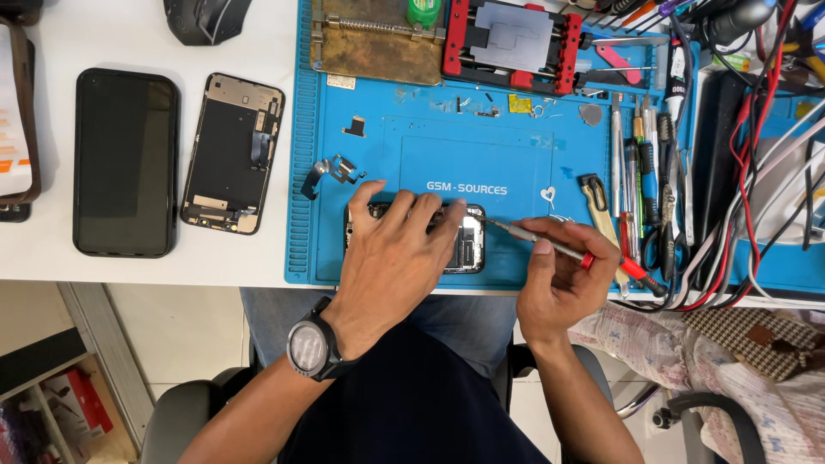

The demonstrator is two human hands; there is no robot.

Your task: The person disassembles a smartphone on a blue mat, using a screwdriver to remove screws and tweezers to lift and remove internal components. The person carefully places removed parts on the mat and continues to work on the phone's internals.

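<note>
Right hand [559, 275] pinches screwdriver [550, 244]; left hand [391, 258] apparently flat on phone [468, 245], blue mat [481, 163].

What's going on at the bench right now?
A person is working on an opened phone lying on a blue repair mat. The left hand presses down on the phone, while the right hand holds a thin screwdriver with its tip at the phone's right edge. A black phone and a bare phone frame lie on the white table to the left.
</note>
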